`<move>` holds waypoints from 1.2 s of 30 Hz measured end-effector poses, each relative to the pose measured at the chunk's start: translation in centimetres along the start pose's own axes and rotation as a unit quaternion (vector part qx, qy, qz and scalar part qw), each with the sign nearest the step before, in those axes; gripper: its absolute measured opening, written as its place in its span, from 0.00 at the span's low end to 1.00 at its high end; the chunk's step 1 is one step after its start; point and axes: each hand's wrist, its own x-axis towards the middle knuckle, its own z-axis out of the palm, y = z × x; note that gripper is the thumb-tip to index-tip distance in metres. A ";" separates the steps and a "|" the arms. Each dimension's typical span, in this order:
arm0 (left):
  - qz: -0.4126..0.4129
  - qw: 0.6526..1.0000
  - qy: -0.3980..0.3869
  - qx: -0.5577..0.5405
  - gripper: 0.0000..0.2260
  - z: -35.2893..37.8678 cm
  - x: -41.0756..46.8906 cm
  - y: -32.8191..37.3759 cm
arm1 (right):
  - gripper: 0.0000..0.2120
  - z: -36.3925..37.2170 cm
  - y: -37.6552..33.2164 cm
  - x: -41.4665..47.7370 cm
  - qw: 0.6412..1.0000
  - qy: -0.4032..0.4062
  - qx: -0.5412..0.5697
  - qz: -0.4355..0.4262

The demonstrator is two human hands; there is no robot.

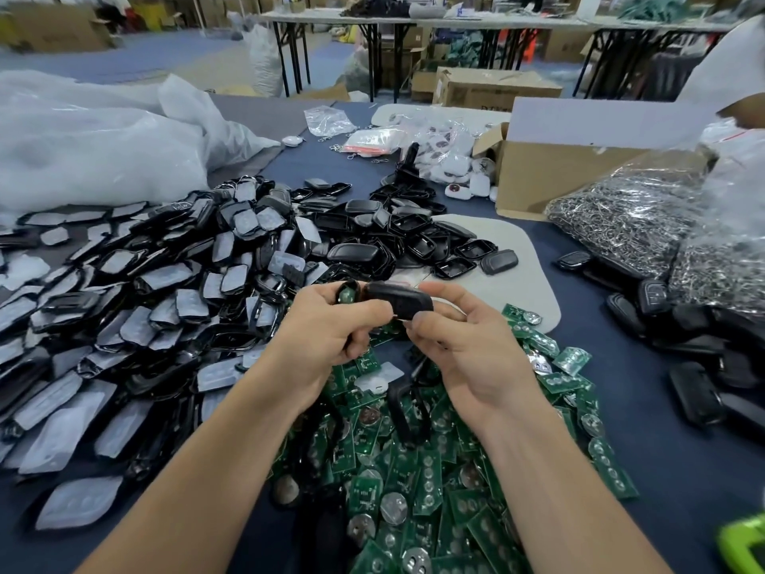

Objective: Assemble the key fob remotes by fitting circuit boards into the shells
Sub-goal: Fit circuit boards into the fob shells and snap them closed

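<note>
PCB pile (414,470) nearest, under the forearms – large, so I'd say most of the job is left. Front-shell heap (136,300) at left and back-shell heap (414,238) beyond the hands are big too. Closed fobs (695,391) at right look done – smaller lot. Left hand (327,329) curled round a shell half (347,292) w/ what seems a green board inside. Right hand (467,350) pinches a black cover (399,302) just beside it, not snapped on yet.

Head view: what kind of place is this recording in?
Probably a warehouse-style assembly workshop: a heap of green circuit boards, piles of black shells, cardboard boxes and folding tables behind.
</note>
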 end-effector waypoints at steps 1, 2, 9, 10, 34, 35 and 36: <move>0.002 1.000 0.011 0.013 0.04 0.0 -0.1 0.0 | 0.17 -0.1 0.0 0.1 1.000 -0.002 0.011 -0.003; 0.009 0.999 0.019 0.030 0.05 0.1 -0.2 0.1 | 0.18 -0.1 0.0 0.1 1.000 -0.006 0.021 -0.007; 0.209 0.935 0.192 0.213 0.16 1.3 -0.8 0.0 | 0.08 -0.3 -0.1 0.5 0.996 -0.012 0.070 0.049; 0.239 0.919 0.209 0.235 0.16 1.4 -1.1 -0.1 | 0.11 -0.2 0.0 0.5 0.995 -0.024 0.073 0.069; 0.083 0.980 0.074 0.166 0.06 1.0 -0.3 -0.6 | 0.11 -0.1 0.7 0.5 0.984 0.060 -0.134 -0.104; 0.081 0.979 0.072 0.173 0.07 1.0 -0.3 -0.6 | 0.10 -0.3 0.6 0.6 0.975 0.083 -0.160 -0.131; 0.078 0.978 0.070 0.180 0.08 0.9 -0.3 -0.7 | 0.10 -0.5 0.6 0.7 0.961 0.103 -0.200 -0.160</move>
